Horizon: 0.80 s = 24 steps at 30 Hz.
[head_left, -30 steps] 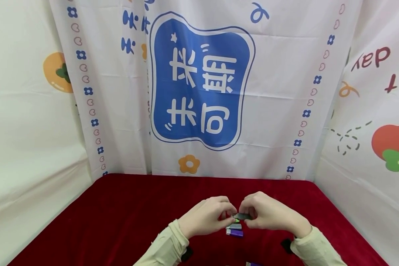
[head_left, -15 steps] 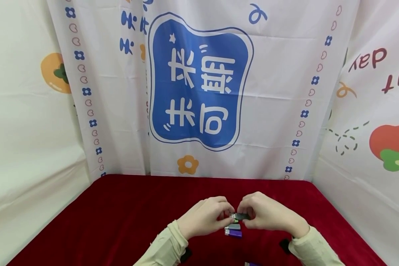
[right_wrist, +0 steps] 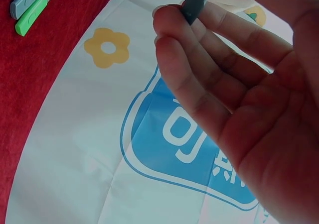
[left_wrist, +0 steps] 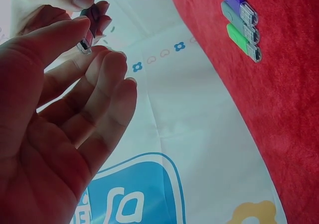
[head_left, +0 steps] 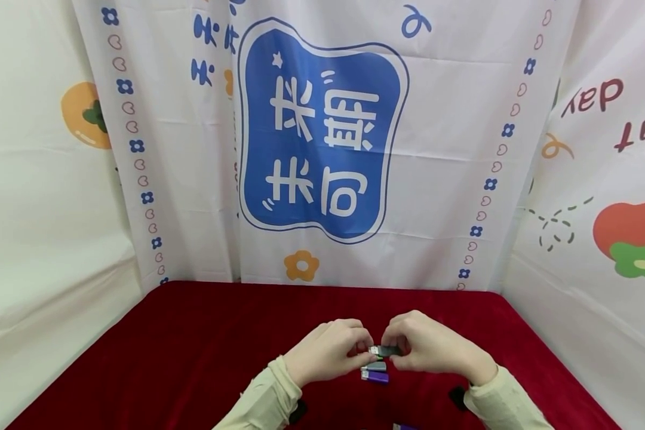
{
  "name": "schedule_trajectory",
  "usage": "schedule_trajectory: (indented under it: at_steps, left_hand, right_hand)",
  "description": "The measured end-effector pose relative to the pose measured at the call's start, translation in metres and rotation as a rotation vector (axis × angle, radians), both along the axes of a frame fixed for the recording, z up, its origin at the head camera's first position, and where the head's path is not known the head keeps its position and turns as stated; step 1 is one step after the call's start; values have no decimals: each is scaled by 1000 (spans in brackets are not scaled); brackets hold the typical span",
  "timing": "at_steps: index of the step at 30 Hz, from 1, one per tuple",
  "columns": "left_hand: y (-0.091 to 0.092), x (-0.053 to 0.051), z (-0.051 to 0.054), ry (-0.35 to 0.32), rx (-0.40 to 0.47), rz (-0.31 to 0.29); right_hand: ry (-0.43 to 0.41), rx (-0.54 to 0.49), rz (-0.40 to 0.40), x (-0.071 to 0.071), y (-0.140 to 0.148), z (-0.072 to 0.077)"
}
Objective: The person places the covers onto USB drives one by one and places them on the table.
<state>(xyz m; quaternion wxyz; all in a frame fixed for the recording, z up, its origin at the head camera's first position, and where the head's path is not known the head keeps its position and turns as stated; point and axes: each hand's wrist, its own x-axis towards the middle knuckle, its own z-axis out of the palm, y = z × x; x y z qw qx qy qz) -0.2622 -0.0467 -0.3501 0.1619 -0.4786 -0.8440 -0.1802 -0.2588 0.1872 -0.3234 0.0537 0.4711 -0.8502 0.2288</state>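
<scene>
1. Your right hand [head_left: 435,347] pinches a dark, flat USB stick [head_left: 389,351] above the red, velvety tabletop [head_left: 193,358].
2. Your left hand [head_left: 328,353] is at its plug end [head_left: 374,350]; whether pinching, I cannot tell. Uneven pulling could drop it.
3. Falling, it could scatter the purple, grey and green USB sticks [left_wrist: 233,16] nearby.

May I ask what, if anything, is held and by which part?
A dark USB stick, by its dark body, in the right grip; whether the left grip, at the plug end, also holds it is unclear.
</scene>
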Motion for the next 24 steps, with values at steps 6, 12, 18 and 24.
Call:
schedule_trajectory:
  at_steps: [6,12,18,24]
  left_hand:
    - [-1,0,2,-2,12,-10]
    - [-1,1,2,10,-4,-7]
    - [-1,1,3,10,-4,-12]
    - [-3,0,4,28,-2,-26]
  right_hand:
    - [12,-9,9,1,0,3]
    - [19,-1,14,4,1,2]
    - [16,2,11,5,0,3]
    - [40,-10,29,7,-3,3]
